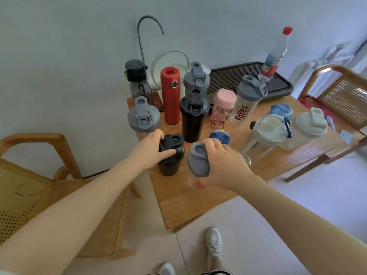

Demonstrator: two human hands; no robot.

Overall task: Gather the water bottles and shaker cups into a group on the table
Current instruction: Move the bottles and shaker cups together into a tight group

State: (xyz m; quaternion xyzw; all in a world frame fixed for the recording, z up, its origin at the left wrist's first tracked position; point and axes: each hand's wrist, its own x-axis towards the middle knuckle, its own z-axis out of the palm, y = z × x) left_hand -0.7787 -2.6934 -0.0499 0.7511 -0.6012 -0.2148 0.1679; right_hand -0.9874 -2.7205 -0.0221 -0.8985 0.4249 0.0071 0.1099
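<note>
Head view, looking down on both hands at the near part of the wooden counter. Left hand curled over the lid of a short black plastic shaker cup, fingers wrapped round the rim, cup standing upright on the counter. Right hand clamped round a clear shaker cup with a grey flip lid, thumb low on the clear wall; cannot tell whether its base touches the counter. Just beyond the left hand: a tall black shaker cup, a red cylindrical bottle and a grey-lidded clear shaker, already close together. Well off to the right of the right hand: pale-lidded clear cups, apart from that cluster.

Best handled by keeping both cups upright, sliding or lifting them forward toward the cluster beyond the left hand, setting them down just beside the tall black cup without knocking it. Grip by the body rather than the flip lid, in case the lid pops.
</note>
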